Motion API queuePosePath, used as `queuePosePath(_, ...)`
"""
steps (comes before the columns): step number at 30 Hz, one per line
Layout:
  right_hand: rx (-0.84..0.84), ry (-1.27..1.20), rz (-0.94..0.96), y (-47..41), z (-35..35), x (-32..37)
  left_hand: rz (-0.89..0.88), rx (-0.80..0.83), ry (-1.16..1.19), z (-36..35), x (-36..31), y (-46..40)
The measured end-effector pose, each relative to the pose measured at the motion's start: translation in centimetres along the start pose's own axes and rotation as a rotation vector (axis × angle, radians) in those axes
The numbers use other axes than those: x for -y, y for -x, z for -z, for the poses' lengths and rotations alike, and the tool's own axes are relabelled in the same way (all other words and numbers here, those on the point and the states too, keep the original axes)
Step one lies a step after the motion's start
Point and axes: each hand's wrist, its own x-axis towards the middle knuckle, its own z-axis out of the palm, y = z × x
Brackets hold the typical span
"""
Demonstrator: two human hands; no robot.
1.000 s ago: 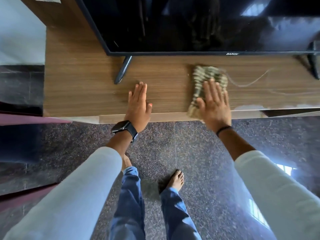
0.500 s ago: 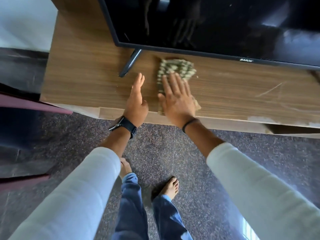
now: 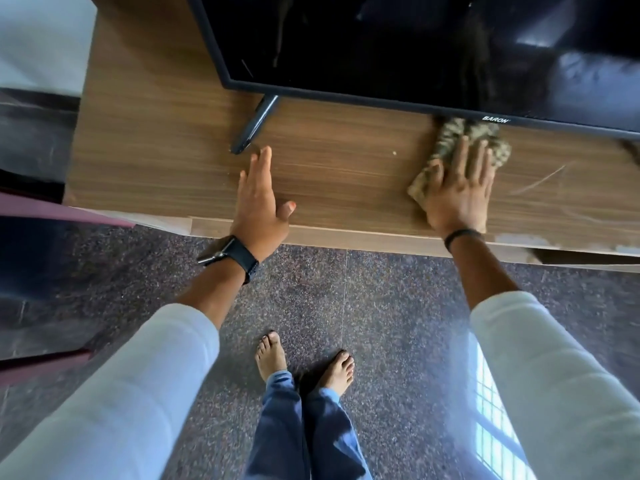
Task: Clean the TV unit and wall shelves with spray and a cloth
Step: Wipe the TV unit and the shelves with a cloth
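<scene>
Wood-grain counter [image 3: 166,140] under wiping: the right hand [image 3: 459,192], fingers straight and slightly apart, presses the cloth [image 3: 450,136] flat just beneath the television [image 3: 381,46], the left hand [image 3: 258,199] rests open, and the next stroke likely calls for sweeping sideways.
</scene>
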Motion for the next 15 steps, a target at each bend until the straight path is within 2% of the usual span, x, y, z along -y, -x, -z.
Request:
queuePosePath(2, -0.049, -0.043, -0.106, -0.5, -0.1, 0.4, 0.003, 0.015, -0.001, -0.1, 0.1, -0.1)
queuePosePath(4, -0.066, -0.027, -0.069, -0.6, -0.4, 2.0, 0.004, 0.022, -0.002, -0.1, 0.1, -0.2)
queuePosePath(10, 0.107, 0.005, 0.554, -0.8, -1.6, 12.3, 0.01, 0.035, -0.003, 0.0, 0.1, -0.2)
queuePosePath(12, 0.121, 0.019, 0.634, -1.5, -1.6, 15.7, 0.025, 0.034, -0.003, 0.1, 0.0, -0.2)
queuePosePath(15, 0.109, 0.055, 0.64, -2.9, -1.0, 17.4, 0.027, 0.015, -0.022, 0.0, -0.1, -0.2)
